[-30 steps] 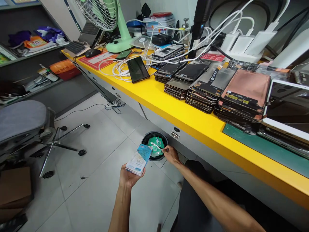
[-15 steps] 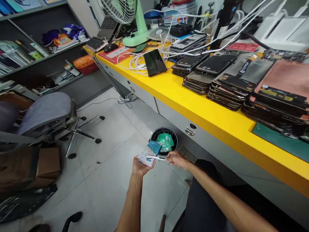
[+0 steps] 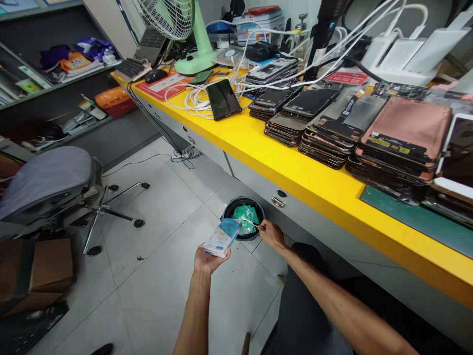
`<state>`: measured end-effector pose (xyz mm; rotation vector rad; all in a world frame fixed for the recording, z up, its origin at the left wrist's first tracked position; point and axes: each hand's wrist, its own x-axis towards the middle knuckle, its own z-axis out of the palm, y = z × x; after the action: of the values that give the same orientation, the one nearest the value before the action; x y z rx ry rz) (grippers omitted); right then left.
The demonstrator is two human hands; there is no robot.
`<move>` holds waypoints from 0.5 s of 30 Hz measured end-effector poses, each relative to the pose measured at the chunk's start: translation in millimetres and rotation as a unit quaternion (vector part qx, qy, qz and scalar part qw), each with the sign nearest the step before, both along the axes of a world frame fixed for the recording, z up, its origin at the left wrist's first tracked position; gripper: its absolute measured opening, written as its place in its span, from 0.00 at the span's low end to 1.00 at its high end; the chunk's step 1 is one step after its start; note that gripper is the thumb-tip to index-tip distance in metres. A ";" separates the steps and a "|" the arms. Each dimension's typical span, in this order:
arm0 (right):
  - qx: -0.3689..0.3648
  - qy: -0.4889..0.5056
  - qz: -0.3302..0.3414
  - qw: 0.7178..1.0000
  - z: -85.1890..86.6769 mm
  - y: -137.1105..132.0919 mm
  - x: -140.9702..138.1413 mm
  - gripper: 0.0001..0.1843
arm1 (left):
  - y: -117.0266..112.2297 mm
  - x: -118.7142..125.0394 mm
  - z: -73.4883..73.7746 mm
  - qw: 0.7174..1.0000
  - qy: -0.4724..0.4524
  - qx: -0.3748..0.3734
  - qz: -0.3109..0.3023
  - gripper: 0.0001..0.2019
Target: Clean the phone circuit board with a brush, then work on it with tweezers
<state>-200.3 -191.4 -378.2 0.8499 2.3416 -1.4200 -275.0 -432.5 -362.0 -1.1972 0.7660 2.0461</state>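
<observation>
My left hand [image 3: 207, 259], palm up, holds a thick, flat blue and white printed block [image 3: 220, 237] from beneath; whether it is a box or a stack cannot be made out. My right hand [image 3: 272, 234] is closed around one end of a thin, light stick-like tool [image 3: 252, 223] with a dark part near the fingers. The tool points left over the round dark trash bin [image 3: 262, 212], whose black liner holds several green printed packets [image 3: 244, 216]. The block's upper end lies in front of the bin's left rim.
Above the bin, the yellow desk [image 3: 254, 148] carries stacked phone screens [image 3: 328, 133], a phone [image 3: 223, 101], white cables [image 3: 192, 101] and a green fan [image 3: 199, 49]. An office chair [image 3: 51, 177] and cardboard box [image 3: 51, 266] stand left. A drawer handle [image 3: 278, 201] faces the bin.
My right hand and the tool have moved off the block's face to over the bin. More of the block's printed face shows now. The whole view has shifted slightly to the right.
</observation>
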 end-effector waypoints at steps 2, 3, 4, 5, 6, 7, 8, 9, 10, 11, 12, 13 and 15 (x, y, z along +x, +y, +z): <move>-0.004 0.005 0.013 1.000 2.0 -0.4 -2.5 0.14 | -1.1 0.1 -0.5 1.000 0.000 0.000 0.004 0.19; -0.011 0.007 0.027 1.000 3.4 -0.9 -2.9 0.14 | -1.9 0.1 -0.7 1.000 0.001 0.001 0.005 0.19; -0.015 0.007 0.041 0.999 5.0 -1.4 -3.0 0.14 | -2.8 0.2 -0.9 1.000 0.000 0.002 0.004 0.19; -0.015 0.008 0.050 0.999 6.5 -1.6 -3.0 0.14 | -3.8 0.5 -1.1 1.000 -0.003 0.003 0.002 0.19; -0.009 0.008 0.052 0.999 7.9 -1.5 -3.1 0.13 | -4.8 1.0 -1.4 1.000 -0.006 0.004 0.000 0.19; 0.001 0.010 0.049 0.999 9.0 -0.9 -3.6 0.13 | -5.8 1.7 -1.7 1.000 -0.011 0.003 -0.003 0.20; 0.011 0.011 0.045 0.999 9.8 -0.1 -4.6 0.13 | -6.8 2.4 -2.1 1.000 -0.014 0.002 -0.006 0.20; 0.016 0.012 0.043 0.999 10.4 0.6 -5.9 0.13 | -7.6 2.9 -2.5 1.000 -0.016 0.001 -0.008 0.20; 0.015 0.012 0.047 0.999 10.6 1.0 -7.4 0.14 | -8.2 3.3 -2.8 1.000 -0.017 -0.001 -0.009 0.20; 0.009 0.011 0.055 0.998 10.6 1.2 -8.8 0.15 | -8.5 3.4 -3.1 1.000 -0.015 -0.003 -0.009 0.20; 0.000 0.009 0.067 0.998 10.6 1.1 -10.2 0.15 | -8.6 3.2 -3.2 1.000 -0.011 -0.003 -0.008 0.20; -0.008 0.006 0.077 0.997 10.6 0.9 -11.3 0.16 | -8.6 2.9 -3.3 1.000 -0.008 -0.004 -0.007 0.20; -0.007 0.004 0.081 0.997 11.1 1.0 -12.9 0.16 | -8.3 2.3 -3.0 1.000 -0.007 -0.006 -0.008 0.20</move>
<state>-213.2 -190.4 -367.1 0.6361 2.3432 -1.3735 -272.6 -440.8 -365.0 -1.2074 0.7799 2.0196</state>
